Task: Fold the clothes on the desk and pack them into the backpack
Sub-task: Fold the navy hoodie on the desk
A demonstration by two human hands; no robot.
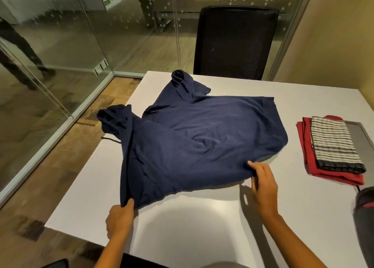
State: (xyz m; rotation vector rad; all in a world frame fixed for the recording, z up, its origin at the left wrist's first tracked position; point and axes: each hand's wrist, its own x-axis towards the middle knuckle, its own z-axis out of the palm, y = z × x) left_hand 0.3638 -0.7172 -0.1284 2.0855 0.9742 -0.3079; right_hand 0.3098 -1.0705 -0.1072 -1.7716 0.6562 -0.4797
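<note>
A navy blue garment [198, 134] lies spread and rumpled across the white desk [182, 223], one sleeve bunched at the far side and another hanging off the left edge. My left hand [119, 219] pinches its near left corner, lifted slightly. My right hand [261, 182] grips the near right edge of the same garment. A folded red cloth [307, 158] with a folded black-and-white striped cloth [332, 144] on top sits at the right. A dark rounded object with a red trim [364, 223], possibly the backpack, shows at the right edge.
A black mesh office chair [234, 43] stands behind the desk's far edge. Glass walls enclose the room at left and back. A grey inset panel [358, 136] lies in the desk under the folded pile. A beige wall is at the right.
</note>
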